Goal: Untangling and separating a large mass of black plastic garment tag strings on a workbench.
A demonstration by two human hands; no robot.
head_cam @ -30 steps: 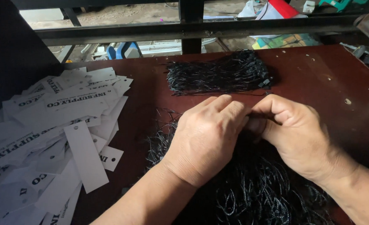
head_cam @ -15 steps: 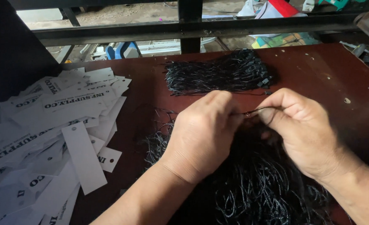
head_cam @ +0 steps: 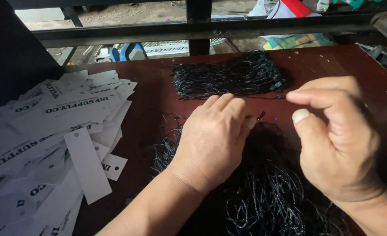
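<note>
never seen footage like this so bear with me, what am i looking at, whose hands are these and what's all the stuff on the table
There is no machine here. A person wears a camera on the head, so you look down at their own two bare hands over a dark red table.

The left hand rests on a loose heap of black strings. The right hand pinches one thin black string between thumb and forefinger, drawn out to the side.

Further back lies a tidier bundle of strings. On the left is a pile of white paper tags with dark print, some with a punched hole. Behind the table runs a dark metal rail.
</note>
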